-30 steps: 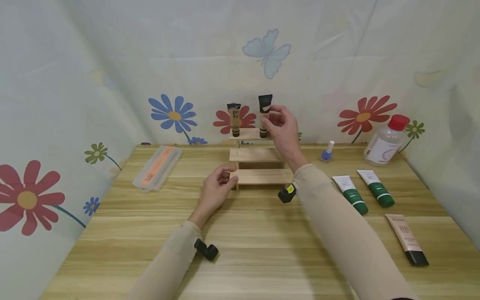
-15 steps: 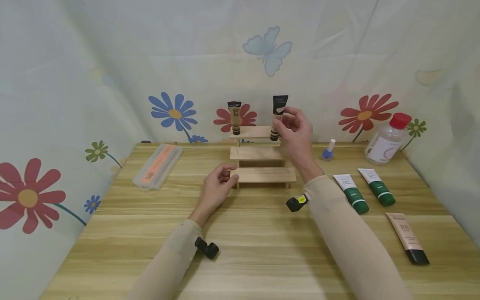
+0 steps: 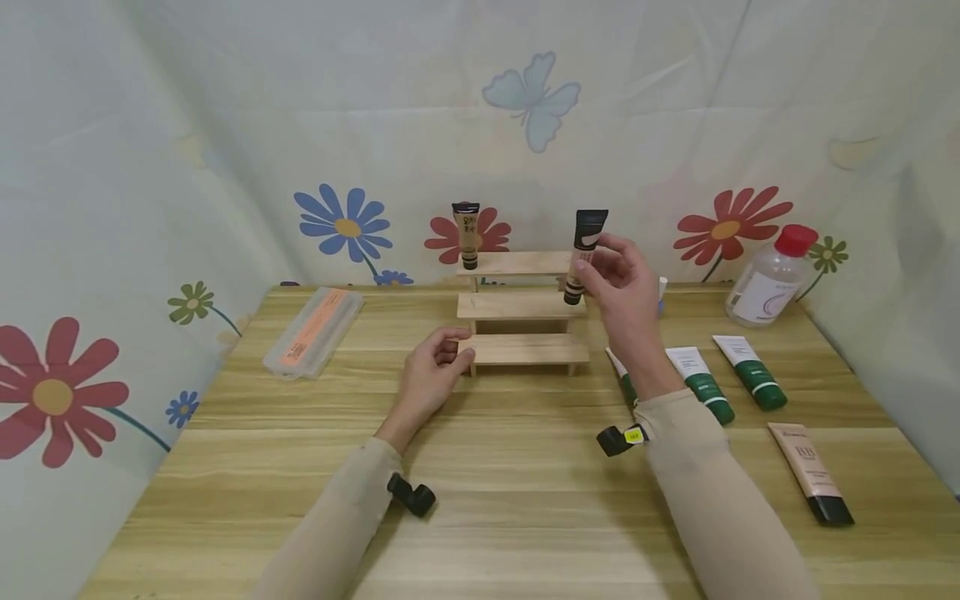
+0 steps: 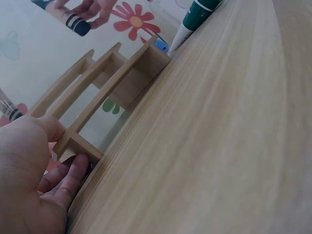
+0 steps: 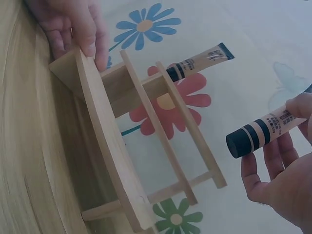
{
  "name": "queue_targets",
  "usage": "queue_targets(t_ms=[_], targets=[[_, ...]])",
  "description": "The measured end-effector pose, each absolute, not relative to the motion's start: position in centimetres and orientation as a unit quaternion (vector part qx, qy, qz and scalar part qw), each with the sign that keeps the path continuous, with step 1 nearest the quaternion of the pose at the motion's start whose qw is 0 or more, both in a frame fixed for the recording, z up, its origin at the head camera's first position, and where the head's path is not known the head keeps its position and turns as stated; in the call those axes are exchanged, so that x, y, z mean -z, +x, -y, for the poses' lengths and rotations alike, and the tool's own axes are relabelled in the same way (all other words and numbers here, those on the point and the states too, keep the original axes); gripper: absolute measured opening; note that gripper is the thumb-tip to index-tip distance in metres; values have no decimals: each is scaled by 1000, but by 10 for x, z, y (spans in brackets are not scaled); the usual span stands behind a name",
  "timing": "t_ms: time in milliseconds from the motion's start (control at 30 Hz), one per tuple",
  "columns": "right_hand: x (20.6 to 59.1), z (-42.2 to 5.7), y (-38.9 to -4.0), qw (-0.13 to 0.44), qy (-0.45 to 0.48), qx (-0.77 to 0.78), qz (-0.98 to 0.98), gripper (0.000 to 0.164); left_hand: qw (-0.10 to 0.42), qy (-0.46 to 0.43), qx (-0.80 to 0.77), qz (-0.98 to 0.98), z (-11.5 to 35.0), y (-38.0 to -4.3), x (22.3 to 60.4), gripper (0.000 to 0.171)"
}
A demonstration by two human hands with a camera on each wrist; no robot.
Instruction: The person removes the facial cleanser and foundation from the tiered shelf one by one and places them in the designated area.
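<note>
A three-step wooden display stand (image 3: 525, 349) sits at the back middle of the table. My left hand (image 3: 431, 375) grips the left end of its lowest step, thumb above and fingers beneath in the left wrist view. Between thumb and fingers, my right hand (image 3: 628, 300) pinches a small cosmetic tube (image 3: 589, 223), cap down and slightly tilted. In the head view this tube overlaps the right end of the upper steps; the right wrist view shows its black banded cap (image 5: 239, 143) apart from the stand. Another such tube (image 3: 468, 237) stands on its cap at the top step's left end.
Green-and-white tubes (image 3: 750, 372) lie right of the stand, one partly behind my right wrist. A pink BB cream tube (image 3: 810, 475) lies nearer. A red-capped clear bottle (image 3: 768, 287) stands back right; a nail polish bottle (image 3: 662, 287) is mostly hidden. A clear plastic case (image 3: 315, 333) lies left.
My right hand has lifted its tube off the top step and brought it right and toward me. The left hand stays on the stand, and the other tube has not moved.
</note>
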State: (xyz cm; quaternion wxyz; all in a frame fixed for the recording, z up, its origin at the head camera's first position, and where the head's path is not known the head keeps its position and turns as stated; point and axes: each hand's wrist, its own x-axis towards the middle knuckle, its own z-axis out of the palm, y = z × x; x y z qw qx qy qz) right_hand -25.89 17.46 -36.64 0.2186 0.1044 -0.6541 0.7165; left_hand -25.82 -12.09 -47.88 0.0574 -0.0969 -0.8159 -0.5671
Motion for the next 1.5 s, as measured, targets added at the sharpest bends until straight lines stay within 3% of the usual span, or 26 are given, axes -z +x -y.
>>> queue_targets(t_ms=[367,1067,1500], targets=[[359,-204,-236,214,79,-743,629,38,54,-92,563,819,119,-257,477,29],[345,-295,-193,293,-5,-715,635,44,52,-90,561,822,120,-254,475,31],[355,-329,-163,262,-56,-692,671,47,56,-95,554,825,120,-255,477,35]])
